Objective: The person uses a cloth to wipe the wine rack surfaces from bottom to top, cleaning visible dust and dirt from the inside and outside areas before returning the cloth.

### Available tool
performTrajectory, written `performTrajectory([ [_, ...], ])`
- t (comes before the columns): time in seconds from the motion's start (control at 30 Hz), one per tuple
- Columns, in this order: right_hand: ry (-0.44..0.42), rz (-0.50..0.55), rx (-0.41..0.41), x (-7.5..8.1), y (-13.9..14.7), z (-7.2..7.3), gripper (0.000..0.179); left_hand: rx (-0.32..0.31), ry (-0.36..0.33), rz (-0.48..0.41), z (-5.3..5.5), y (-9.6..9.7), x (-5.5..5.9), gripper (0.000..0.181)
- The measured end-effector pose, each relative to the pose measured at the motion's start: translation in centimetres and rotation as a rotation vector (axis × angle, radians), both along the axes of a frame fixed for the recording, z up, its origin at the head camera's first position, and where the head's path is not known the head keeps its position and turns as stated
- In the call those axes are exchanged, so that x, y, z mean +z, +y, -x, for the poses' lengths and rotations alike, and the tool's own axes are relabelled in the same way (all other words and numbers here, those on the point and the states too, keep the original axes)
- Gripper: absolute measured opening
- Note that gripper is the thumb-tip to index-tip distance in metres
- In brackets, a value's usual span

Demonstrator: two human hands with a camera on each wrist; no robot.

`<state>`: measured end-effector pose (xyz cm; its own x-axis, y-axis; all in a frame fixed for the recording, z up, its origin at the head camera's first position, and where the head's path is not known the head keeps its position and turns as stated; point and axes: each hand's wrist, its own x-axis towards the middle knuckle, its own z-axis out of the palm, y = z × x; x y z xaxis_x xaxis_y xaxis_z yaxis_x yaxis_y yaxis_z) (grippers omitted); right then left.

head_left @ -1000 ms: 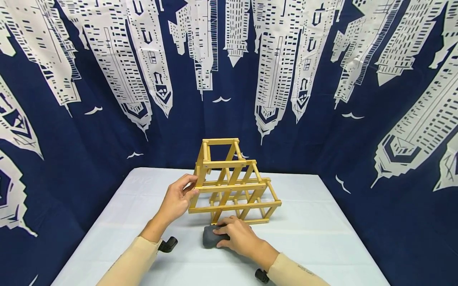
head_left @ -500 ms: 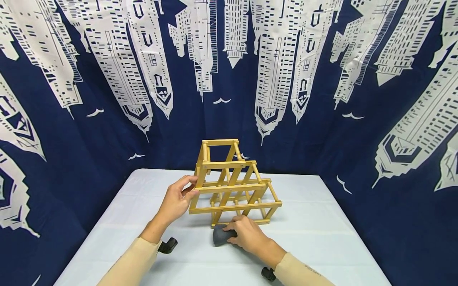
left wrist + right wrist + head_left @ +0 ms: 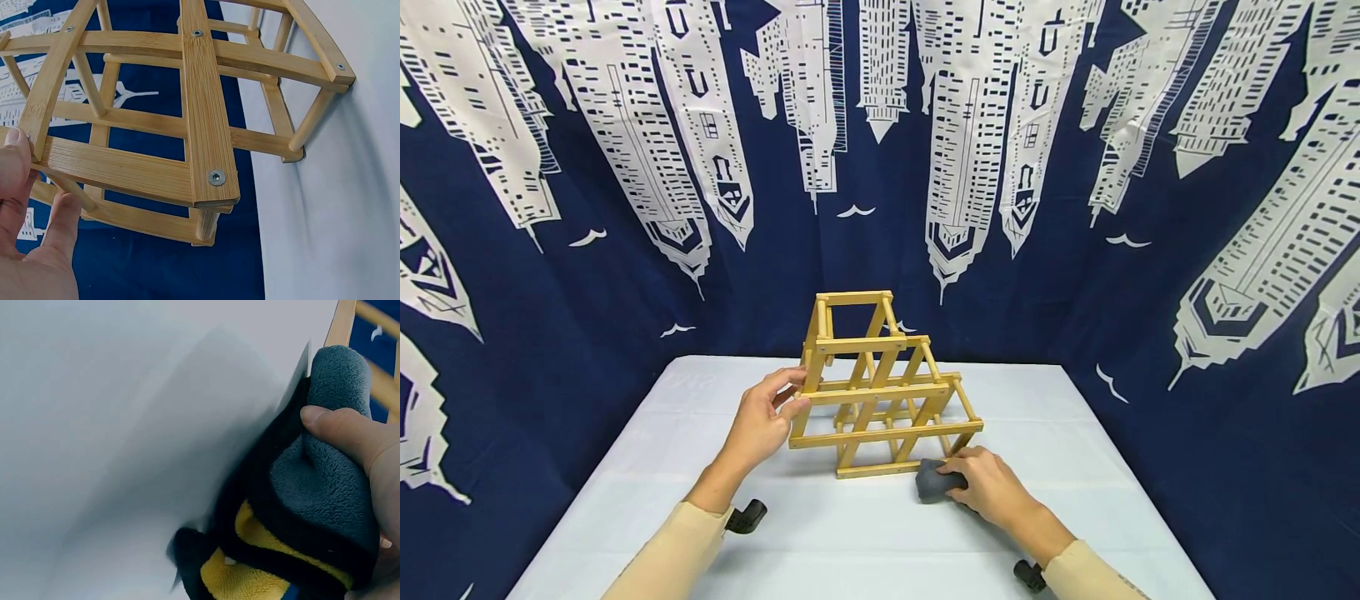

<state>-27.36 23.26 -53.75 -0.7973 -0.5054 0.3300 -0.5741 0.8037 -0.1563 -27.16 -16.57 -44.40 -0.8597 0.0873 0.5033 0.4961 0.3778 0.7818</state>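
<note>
A stepped wooden rack (image 3: 871, 393) of flat slats and round dowels stands tilted over the table. My left hand (image 3: 762, 427) grips its left side, thumb in front and fingers reaching behind the slat; in the left wrist view the thumb presses near a slat joint. My right hand (image 3: 992, 490) holds a bunched cloth (image 3: 934, 483) at the right end of the rack's lowest front rail. Seen from the right wrist, this cloth (image 3: 337, 487) is plush grey, with black edging and a yellow underside, folded under the thumb. Most other right fingers are hidden behind it.
A white-covered table (image 3: 820, 542) lies under everything. Behind it hangs a dark blue curtain (image 3: 820, 267) printed with white buildings and birds. Small black devices show at both wrists, the left one (image 3: 747, 517) close above the table.
My right hand has slid the cloth rightward along the rack's lower front rail, from near its left end to its right end. My left hand keeps its grip; the rack stays nearly still.
</note>
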Motion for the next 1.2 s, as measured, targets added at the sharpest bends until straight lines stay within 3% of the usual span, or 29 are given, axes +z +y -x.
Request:
performTrajectory([
  [0.1, 0.024, -0.020, -0.056, 0.1, 1.8, 0.0, 0.036, -0.001, -0.004, -0.003, -0.1, -0.2, 0.0, 0.033],
  [0.2, -0.008, -0.028, -0.072, 0.2, 3.1, 0.0, 0.032, -0.011, -0.006, -0.006, 0.0, -0.4, -0.1, 0.033],
  [0.43, -0.188, 0.061, 0.061, 0.6, 4.3, 0.8, 0.036, -0.021, -0.009, -0.014, 0.1, -0.6, -0.1, 0.034],
  [0.63, -0.248, 0.116, 0.111, 0.0, 4.0, 1.6, 0.031, -0.032, -0.023, -0.030, 0.1, -0.5, -0.2, 0.034],
  [1.0, -0.229, 0.140, 0.061, 0.2, -0.8, 1.3, 0.034, -0.034, -0.017, -0.029, 0.3, -0.5, 0.1, 0.034],
  [1.2, -0.196, 0.128, 0.111, -0.3, -5.1, 0.9, 0.033, -0.035, -0.009, -0.025, 0.4, -0.3, 0.0, 0.032],
])
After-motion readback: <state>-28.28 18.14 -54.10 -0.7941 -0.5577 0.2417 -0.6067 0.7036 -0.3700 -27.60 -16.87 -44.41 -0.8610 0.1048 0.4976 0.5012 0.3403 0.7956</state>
